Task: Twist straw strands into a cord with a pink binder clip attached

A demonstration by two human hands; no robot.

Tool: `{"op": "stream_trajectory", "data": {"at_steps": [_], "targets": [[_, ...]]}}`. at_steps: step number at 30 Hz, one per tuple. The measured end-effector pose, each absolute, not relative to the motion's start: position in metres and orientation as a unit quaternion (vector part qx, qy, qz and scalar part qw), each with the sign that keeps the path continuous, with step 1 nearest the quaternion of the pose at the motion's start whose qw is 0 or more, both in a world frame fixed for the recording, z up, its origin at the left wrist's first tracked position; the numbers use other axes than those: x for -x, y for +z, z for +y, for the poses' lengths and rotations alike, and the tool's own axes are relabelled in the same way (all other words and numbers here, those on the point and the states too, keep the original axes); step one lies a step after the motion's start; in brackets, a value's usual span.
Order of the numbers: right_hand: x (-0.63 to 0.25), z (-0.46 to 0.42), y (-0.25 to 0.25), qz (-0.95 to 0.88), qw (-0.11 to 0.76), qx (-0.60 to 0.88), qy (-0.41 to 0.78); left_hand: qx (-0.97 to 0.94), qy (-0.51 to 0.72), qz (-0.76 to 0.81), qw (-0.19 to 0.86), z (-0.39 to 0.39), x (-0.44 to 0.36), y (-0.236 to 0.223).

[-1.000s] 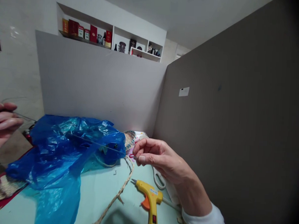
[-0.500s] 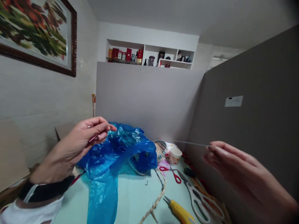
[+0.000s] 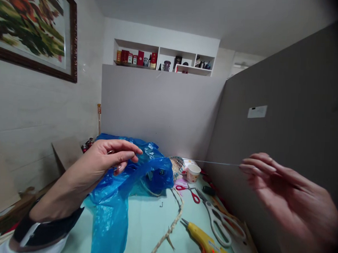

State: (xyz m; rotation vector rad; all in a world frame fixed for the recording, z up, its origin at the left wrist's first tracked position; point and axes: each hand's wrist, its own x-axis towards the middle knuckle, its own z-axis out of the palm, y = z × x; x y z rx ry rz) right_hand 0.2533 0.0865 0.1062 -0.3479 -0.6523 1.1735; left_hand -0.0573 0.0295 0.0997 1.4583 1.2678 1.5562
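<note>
A thin pale thread (image 3: pixel 212 162) runs taut, almost level, above the table. Its right end is pinched between the fingertips of my right hand (image 3: pixel 283 191). My left hand (image 3: pixel 108 157), fingers closed in a pinch, is in line with the thread; its left stretch fades from sight against the blue plastic bag (image 3: pixel 112 206). Rings and a dark wristband are on the left hand and wrist. Below lie a braided straw-coloured cord (image 3: pixel 171 229), a small dark hook-shaped piece (image 3: pixel 161 204) and a yellow glue gun (image 3: pixel 205 242) with a small red light.
Red-handled scissors (image 3: pixel 195 197) and larger white-handled scissors (image 3: pixel 217 225) lie at right. A paper cup (image 3: pixel 193 174) stands behind them, beside a woven piece (image 3: pixel 177 166). Grey partitions (image 3: pixel 158 103) enclose the back and right; cardboard (image 3: pixel 67 152) leans at left.
The view has shifted slightly right. My left hand appears further right and a little lower in the frame. My right hand has turned, showing more of its palm, with the thread still pinched.
</note>
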Motion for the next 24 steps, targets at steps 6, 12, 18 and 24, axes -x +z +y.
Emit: {"op": "stream_trajectory", "data": {"at_steps": [6, 12, 18, 24], "targets": [[-0.255, 0.085, 0.107, -0.232, 0.777, 0.129, 0.571, -0.562, 0.588, 0.475, 0.335, 0.022, 0.055, 0.100], [-0.250, 0.089, 0.102, -0.259, 0.763, 0.193, 0.560, -0.551, 0.593, 0.475, 0.345, 0.022, 0.049, 0.103], [-0.248, 0.088, 0.103, -0.258, 0.792, 0.160, 0.529, -0.604, 0.559, 0.444, 0.354, 0.032, 0.056, 0.098], [-0.251, 0.089, 0.101, -0.307, 0.799, 0.160, 0.491, -0.549, 0.618, 0.436, 0.357, 0.028, 0.054, 0.101]]}}
